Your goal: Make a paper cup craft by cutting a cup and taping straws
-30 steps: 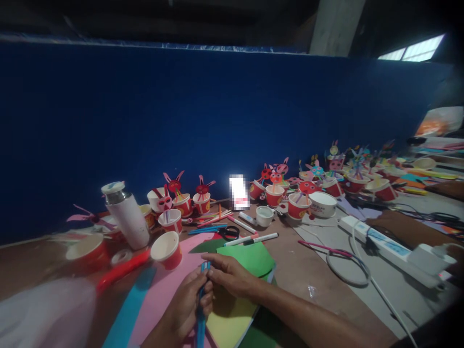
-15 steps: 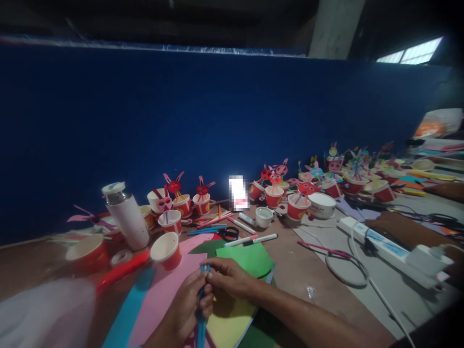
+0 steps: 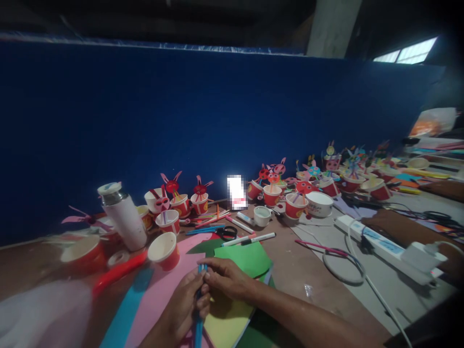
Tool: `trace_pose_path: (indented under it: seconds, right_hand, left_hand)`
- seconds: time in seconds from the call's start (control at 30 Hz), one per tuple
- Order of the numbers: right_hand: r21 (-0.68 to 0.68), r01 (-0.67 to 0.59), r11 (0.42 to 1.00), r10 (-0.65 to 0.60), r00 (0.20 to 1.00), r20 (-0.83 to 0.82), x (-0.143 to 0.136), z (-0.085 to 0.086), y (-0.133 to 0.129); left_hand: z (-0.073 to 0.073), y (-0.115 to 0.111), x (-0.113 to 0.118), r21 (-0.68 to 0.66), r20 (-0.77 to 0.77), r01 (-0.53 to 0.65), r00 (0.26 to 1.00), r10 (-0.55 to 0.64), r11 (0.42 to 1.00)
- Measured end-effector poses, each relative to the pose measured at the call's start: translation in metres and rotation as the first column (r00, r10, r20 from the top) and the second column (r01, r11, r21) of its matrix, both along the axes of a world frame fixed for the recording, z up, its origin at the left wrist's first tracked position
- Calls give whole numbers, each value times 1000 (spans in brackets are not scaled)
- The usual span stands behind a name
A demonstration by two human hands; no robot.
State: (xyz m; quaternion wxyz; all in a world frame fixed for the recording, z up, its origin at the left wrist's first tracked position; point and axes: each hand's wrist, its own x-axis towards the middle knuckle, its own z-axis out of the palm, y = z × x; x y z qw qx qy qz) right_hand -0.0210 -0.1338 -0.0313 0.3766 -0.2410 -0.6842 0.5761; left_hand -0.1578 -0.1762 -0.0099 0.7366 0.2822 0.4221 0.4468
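Observation:
My left hand (image 3: 189, 296) is closed around a bundle of long, narrow blue strips (image 3: 199, 325), which run down toward my body. The fingers of my right hand (image 3: 227, 279) pinch the top end of the same strips, where small white bits show. Both hands touch each other above sheets of pink paper (image 3: 165, 280), yellow paper (image 3: 226, 321) and green paper (image 3: 246, 257). Just beyond lie black-handled scissors (image 3: 227, 233), blue strips (image 3: 203, 230) and markers (image 3: 258, 238). A red-and-white paper cup (image 3: 165, 251) stands left of the hands.
Several cups with paper rabbit figures (image 3: 171, 186) line the blue partition (image 3: 217, 111). A white thermos (image 3: 125, 217) leans at the left, near a red object (image 3: 121, 271). At the right are a power strip (image 3: 380, 246) and cables (image 3: 342, 275). A small white cup (image 3: 261, 216) stands mid-table.
The view has shifted slightly, so everything sits a little further left. Both hands keep the same hold on the blue strips.

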Motion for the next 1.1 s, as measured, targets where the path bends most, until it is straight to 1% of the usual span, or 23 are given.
trace_pose_path:
  seconds: [0.07, 0.2, 0.27, 0.43, 0.63, 0.8, 0.87, 0.97, 1.03, 1.1]
  right_hand:
    - [19, 14, 1000, -14, 1000, 14, 0, 0, -1]
    - [162, 53, 985, -65, 995, 72, 0, 4, -5]
    - [197, 58, 979, -73, 995, 72, 0, 5, -7]
    - [114, 0, 993, 1, 1000, -3, -2, 4, -8]
    - [138, 19, 990, -15, 999, -31, -2, 4, -6]
    - [214, 47, 976, -59, 997, 50, -1, 3, -9]
    - [224, 26, 974, -45, 996, 81, -1, 2, -10]
    - [210, -8, 978, -4, 998, 56, -1, 1, -12]
    - [252, 35, 967, -45, 998, 35, -2, 2, -13]
    - [317, 107, 943, -126, 991, 40, -1, 4, -13]
  left_hand:
    - [0, 1, 0, 2, 5, 5, 1000, -5, 1000]
    - [0, 2, -1, -2, 21, -8, 1000, 9, 1000]
    - [0, 2, -1, 4, 28, -10, 1000, 10, 1000]
    - [1, 0, -1, 12, 31, 13, 999, -13, 1000]
    - [0, 1, -1, 28, 34, 17, 999, -18, 999]
    - [3, 1, 0, 4, 15, -26, 1000, 26, 1000]
    - [7, 2, -1, 20, 12, -46, 999, 46, 999]
    - [12, 3, -4, 81, 26, -99, 995, 97, 992]
    - [14, 3, -5, 124, 41, -142, 990, 138, 982]
    - [15, 3, -5, 166, 50, -179, 984, 173, 970]
